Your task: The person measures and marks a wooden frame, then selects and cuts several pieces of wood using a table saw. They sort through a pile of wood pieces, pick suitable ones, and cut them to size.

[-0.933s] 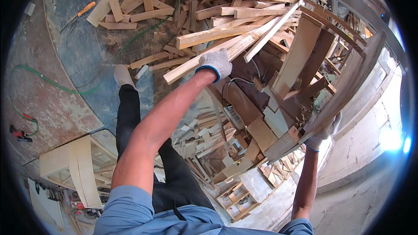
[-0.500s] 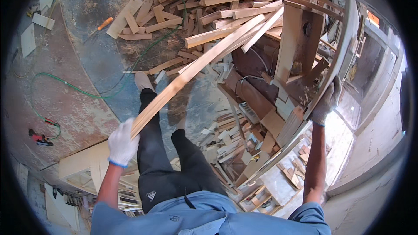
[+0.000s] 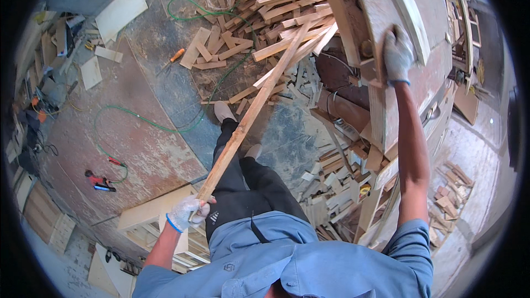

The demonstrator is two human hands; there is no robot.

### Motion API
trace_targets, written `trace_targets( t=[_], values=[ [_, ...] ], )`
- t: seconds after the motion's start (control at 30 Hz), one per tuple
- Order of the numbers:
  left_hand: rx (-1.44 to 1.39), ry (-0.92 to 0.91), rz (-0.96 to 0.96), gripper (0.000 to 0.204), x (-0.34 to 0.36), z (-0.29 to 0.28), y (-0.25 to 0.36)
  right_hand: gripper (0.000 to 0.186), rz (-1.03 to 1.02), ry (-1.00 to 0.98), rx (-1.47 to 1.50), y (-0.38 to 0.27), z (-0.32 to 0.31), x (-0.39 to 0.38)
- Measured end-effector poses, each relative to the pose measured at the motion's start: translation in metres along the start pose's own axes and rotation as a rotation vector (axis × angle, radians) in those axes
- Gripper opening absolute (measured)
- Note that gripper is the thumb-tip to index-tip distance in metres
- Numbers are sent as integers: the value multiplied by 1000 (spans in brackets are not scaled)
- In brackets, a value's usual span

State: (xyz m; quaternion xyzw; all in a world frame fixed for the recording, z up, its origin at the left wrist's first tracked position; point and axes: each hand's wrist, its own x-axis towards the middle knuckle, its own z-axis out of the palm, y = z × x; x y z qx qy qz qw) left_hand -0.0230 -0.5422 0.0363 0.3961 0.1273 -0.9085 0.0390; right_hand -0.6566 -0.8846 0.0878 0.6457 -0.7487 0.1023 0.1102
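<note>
My left hand (image 3: 185,213), in a white glove with a blue cuff, is closed round the near end of a long wooden strip (image 3: 243,127). The strip slants up and away across my legs, its far end against the wood pile (image 3: 287,0). On the right, my gloved right hand (image 3: 398,55) lies on the worn top of a wooden bench (image 3: 381,0), close to its edge, fingers stretched out. A pale, short piece of wood (image 3: 411,22) rests on that top just beside those fingers.
A green hose (image 3: 149,127) snakes over the floor to a red air tool (image 3: 100,181) on the left. An orange-handled screwdriver (image 3: 176,55) lies beyond it. Wood offcuts (image 3: 337,182) crowd under the bench. A pale wooden frame (image 3: 149,209) stands at my near left.
My view has turned, so the scene shifts. My right hand has moved from the bench's edge onto its top. The left hand still holds the strip, its near end now closer to my body.
</note>
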Motion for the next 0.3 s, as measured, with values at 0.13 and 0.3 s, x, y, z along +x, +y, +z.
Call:
trace_targets(
  t=[0.13,0.3],
  values=[
    [-342,-293,-15,53,-13,10,-62,32,11,-33,194,-51,-37,-39],
    [-249,-191,263,52,-43,56,-135,39,146,-189,765,-137,-56,-164]
  ],
)
